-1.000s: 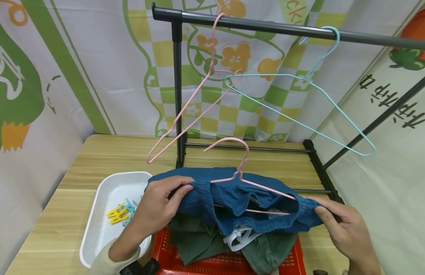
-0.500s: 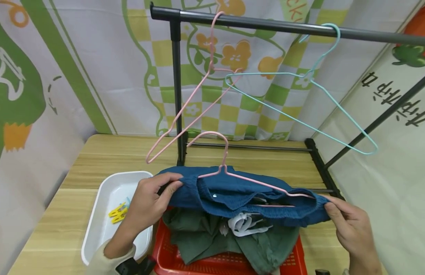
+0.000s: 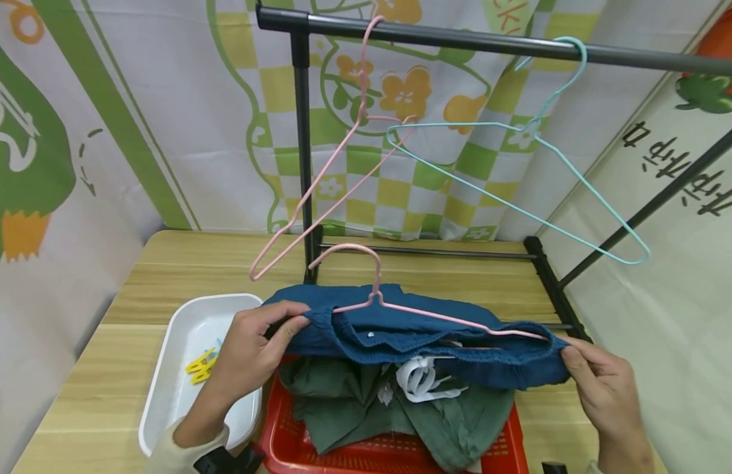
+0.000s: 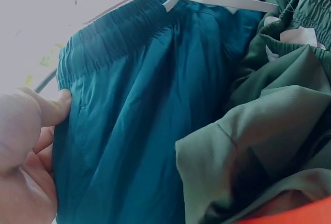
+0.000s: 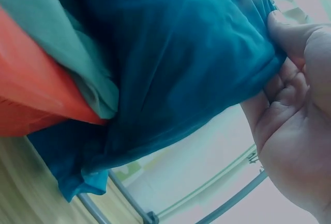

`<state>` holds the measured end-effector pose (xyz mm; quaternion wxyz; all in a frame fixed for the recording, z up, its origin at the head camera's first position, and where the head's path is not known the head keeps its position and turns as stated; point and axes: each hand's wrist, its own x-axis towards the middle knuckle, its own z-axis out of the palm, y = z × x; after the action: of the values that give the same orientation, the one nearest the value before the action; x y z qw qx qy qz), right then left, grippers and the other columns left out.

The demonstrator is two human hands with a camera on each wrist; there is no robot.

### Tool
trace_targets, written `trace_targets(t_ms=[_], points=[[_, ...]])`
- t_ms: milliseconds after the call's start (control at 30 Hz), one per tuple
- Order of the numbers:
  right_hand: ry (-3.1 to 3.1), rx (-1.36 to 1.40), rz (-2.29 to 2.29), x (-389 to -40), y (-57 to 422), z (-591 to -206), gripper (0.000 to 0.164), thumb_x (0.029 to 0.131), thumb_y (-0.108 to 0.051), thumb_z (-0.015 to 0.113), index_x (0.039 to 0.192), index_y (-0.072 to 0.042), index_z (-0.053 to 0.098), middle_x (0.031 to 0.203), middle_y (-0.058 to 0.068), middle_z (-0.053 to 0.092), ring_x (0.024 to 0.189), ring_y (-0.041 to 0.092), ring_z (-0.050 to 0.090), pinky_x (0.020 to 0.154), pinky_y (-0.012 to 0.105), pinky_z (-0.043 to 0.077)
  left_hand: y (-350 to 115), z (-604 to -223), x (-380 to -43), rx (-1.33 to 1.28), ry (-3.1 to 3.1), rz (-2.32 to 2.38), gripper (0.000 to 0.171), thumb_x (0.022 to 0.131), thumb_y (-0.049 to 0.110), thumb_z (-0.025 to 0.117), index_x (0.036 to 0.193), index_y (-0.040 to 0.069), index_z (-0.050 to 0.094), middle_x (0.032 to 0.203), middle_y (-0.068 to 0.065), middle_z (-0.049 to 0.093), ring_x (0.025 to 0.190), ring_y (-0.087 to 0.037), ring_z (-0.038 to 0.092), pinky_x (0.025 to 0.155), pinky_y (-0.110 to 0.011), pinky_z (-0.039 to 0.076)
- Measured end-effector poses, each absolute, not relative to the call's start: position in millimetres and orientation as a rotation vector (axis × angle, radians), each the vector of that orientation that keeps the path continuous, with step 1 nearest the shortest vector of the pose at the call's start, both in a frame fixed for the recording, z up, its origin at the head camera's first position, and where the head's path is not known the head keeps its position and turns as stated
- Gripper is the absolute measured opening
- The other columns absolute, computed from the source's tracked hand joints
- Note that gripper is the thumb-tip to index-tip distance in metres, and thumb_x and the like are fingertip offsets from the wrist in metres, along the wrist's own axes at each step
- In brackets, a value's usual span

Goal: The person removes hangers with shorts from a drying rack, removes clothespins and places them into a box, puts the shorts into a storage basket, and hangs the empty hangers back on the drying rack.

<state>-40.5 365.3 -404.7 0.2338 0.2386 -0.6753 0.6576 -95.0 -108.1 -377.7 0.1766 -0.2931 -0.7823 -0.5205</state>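
Blue drawstring shorts (image 3: 508, 372) are stretched sideways between both hands. My left hand (image 3: 250, 349) pinches the left end of their elastic waistband, thumb on the near side. At the opposite end, my right hand (image 3: 605, 385) grips the waistband between thumb and fingers. A pink hanger (image 3: 428, 313) sits inside the waist opening, its hook standing out above and pointing left. White drawstrings (image 3: 422, 382) dangle at the front. In the left wrist view the thumb presses the gathered waistband (image 4: 114, 48). The hanger's lower bar is mostly hidden by the cloth.
Beneath the shorts, a red basket (image 3: 514, 447) holds dark green clothing (image 3: 342, 408). A white tray (image 3: 155, 395) with yellow clothespins (image 3: 201, 367) and blue ones stands left. Another pink hanger (image 3: 324, 178) and a turquoise hanger (image 3: 478, 187) hang from a black rack (image 3: 461, 41).
The shorts and pink hanger have shifted left relative to each other, the hook moving left and then slightly down. The waistband is pulled wider, with the hands farther apart.
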Motion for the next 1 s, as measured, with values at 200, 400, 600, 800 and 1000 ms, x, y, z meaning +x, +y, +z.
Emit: trace_targets(t_ms=[200, 400, 600, 800, 1000], points=[[-1.858, 0.637, 1.820, -38.0, 366.8, -408.6, 0.021, 0.097, 0.025, 0.046, 0.110, 0.029, 0.061, 0.108, 0.014, 0.076, 0.098, 0.014, 0.073, 0.084, 0.018, 0.055, -112.7, -381.7, -92.0, -0.822, -2.220, -1.562, 0.025, 0.092, -0.012, 0.068, 0.106, 0.008, 0.076, 0.097, 0.003, 0.075, 0.084, -0.015, 0.068, 0.080, -0.021, 0.055], [-1.916, 0.637, 1.796, -40.7, 366.2, -408.2, 0.021, 0.096, 0.026, 0.047, 0.110, 0.028, 0.062, 0.110, 0.011, 0.075, 0.101, 0.013, 0.072, 0.086, 0.018, 0.054, -116.0, -383.6, -91.3, -0.794, -2.223, -1.584, 0.025, 0.093, -0.011, 0.068, 0.105, 0.009, 0.077, 0.094, 0.003, 0.074, 0.080, -0.014, 0.065, 0.076, -0.020, 0.054], [-2.062, 0.541, 1.719, -36.6, 368.5, -409.5, 0.025, 0.094, 0.026, 0.050, 0.112, 0.022, 0.067, 0.111, 0.004, 0.076, 0.102, 0.009, 0.071, 0.085, 0.016, 0.053, -114.1, -383.9, -92.2, -0.779, -2.209, -1.614, 0.025, 0.094, -0.011, 0.067, 0.105, 0.009, 0.076, 0.093, 0.003, 0.074, 0.079, -0.015, 0.064, 0.075, -0.021, 0.054], [-2.193, 0.560, 1.657, -34.3, 372.8, -409.0, 0.028, 0.094, 0.027, 0.050, 0.118, 0.023, 0.064, 0.118, 0.001, 0.074, 0.107, 0.009, 0.070, 0.086, 0.017, 0.053, -109.5, -382.0, -94.2, -0.762, -2.210, -1.622, 0.022, 0.094, -0.009, 0.067, 0.105, 0.008, 0.076, 0.095, 0.003, 0.074, 0.083, -0.015, 0.066, 0.080, -0.020, 0.054], [-2.260, 0.506, 1.583, -34.4, 373.0, -408.3, 0.025, 0.092, 0.027, 0.052, 0.116, 0.027, 0.061, 0.118, -0.001, 0.073, 0.106, 0.007, 0.069, 0.086, 0.017, 0.053, -107.8, -381.9, -95.5, -0.750, -2.199, -1.607, 0.021, 0.094, -0.010, 0.068, 0.104, 0.007, 0.076, 0.094, 0.002, 0.075, 0.082, -0.015, 0.067, 0.077, -0.020, 0.054]])
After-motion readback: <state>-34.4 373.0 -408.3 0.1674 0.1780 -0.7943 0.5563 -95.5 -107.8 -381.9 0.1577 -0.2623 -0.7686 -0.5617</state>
